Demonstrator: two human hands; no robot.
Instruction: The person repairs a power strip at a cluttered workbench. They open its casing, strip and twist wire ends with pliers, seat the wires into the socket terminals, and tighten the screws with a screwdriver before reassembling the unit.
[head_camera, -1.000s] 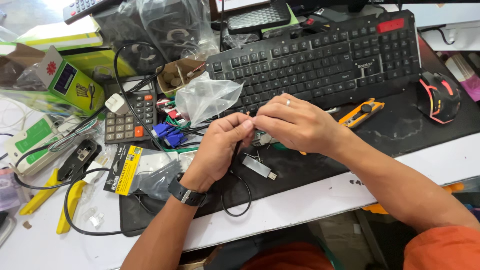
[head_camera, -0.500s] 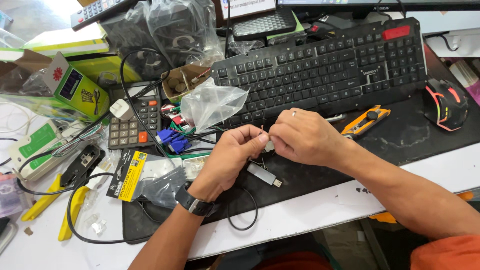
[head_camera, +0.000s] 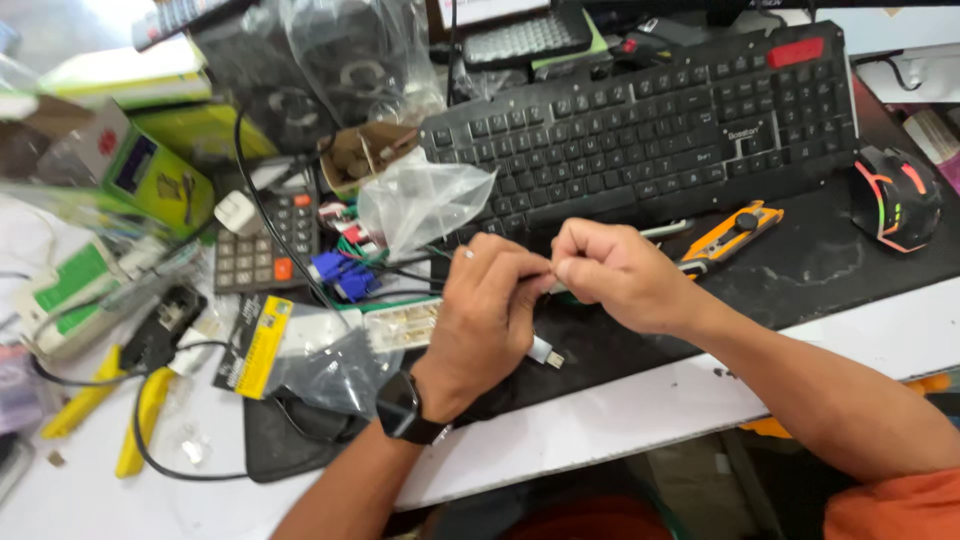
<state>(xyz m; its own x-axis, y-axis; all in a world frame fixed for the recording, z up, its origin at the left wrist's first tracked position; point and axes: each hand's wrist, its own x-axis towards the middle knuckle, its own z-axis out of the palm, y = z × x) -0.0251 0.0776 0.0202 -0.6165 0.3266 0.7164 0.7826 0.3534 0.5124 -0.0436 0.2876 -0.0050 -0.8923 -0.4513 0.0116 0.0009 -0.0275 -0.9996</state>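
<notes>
The left hand (head_camera: 490, 310) and right hand (head_camera: 620, 275) met over the black mat (head_camera: 800, 260), just in front of the keyboard (head_camera: 650, 120); both sets of fingers were pinched shut on a thin cable (head_camera: 552, 285) spanning the small gap between them; its long axis ran left to right, equally near both hands; its silver plug (head_camera: 546, 351) hung below the left hand; a knife (head_camera: 730, 230) lay just beyond the right.

keyboard (head_camera: 660, 120) behind hands (head_camera: 550, 285); calculator (head_camera: 265, 240) left

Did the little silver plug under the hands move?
Cannot tell. The camera shifted; the silver plug lies on the black mat, below the keyboard, as before.
</notes>
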